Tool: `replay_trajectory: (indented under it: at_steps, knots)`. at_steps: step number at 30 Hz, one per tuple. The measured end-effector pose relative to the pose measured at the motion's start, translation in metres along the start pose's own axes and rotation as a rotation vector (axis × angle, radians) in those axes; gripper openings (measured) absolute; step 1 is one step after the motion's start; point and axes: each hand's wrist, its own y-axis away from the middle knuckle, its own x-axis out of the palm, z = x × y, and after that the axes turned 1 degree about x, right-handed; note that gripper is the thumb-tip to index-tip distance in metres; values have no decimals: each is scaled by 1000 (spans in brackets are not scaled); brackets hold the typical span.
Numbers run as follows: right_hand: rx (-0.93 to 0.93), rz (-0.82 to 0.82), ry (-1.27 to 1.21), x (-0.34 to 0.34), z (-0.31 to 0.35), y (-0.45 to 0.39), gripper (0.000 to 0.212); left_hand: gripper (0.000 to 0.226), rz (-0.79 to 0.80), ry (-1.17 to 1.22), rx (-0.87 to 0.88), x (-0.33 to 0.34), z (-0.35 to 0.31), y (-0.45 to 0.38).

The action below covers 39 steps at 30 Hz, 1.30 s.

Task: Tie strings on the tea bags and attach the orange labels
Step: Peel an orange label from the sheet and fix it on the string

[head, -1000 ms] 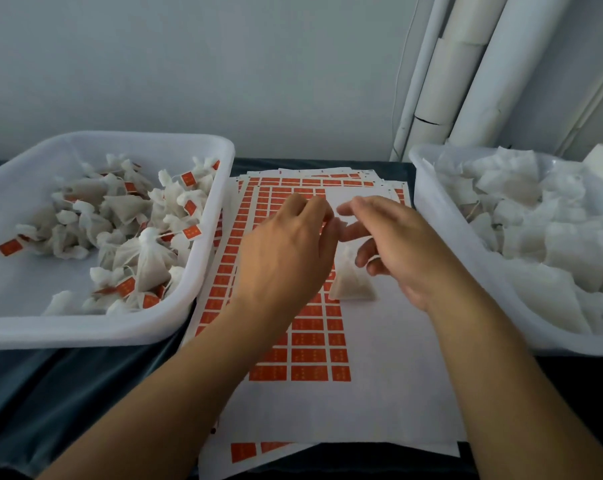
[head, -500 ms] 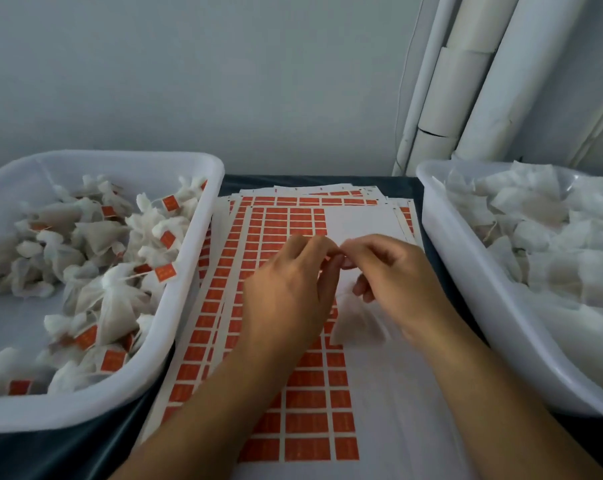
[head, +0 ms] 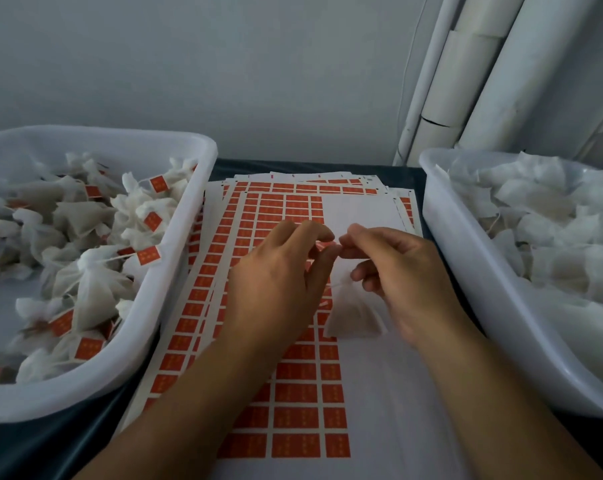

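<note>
Since a moment ago, both hands have drawn slightly apart over the label sheets [head: 295, 424]. Left of the sheets stands the bin of tagged bags [head: 175, 271]. Left hand [head: 276, 285] and right hand [head: 402, 271] pinch fingertips together above the tea bag [head: 353, 315], which hangs just over the sheets; what they pinch is too small to tell. Right of the sheets: the bin of untagged bags [head: 466, 271].

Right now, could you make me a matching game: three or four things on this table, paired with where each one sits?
Things:
1. left tub
2. right tub
3. label sheets
4. tea bag

Places:
A. flat in the middle, under the hands
B. between the two hands
C. left side, holding labelled bags
D. right side, holding plain bags

Pairs: 1-C, 2-D, 3-A, 4-B
</note>
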Motion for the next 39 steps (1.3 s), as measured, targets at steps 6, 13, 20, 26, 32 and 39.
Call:
replay_trajectory:
  at_steps: [6, 13, 20, 26, 32, 39]
  knots:
    - [-116, -184, 46, -5, -6, -7, 16, 67, 277, 133, -180, 2, -6, 10]
    - [-131, -261, 7, -6, -6, -11, 14, 78, 448, 304, -351, 10, -5, 11]
    - [-163, -260, 39, -5, -8, -11, 13, 78, 446, 227, -317, 12, -2, 13]
    - [-189, -267, 38, -6, -9, -12, 10, 46, 299, 200, -260, 10, -2, 9]
    - [-196, -266, 56, -8, -13, -13, 11, 12, 90, 378, -279, 5, -4, 7]
    - [-188, -212, -10, -8, -11, -14, 17, 20, 31, 613, -382, 6, -9, 5]
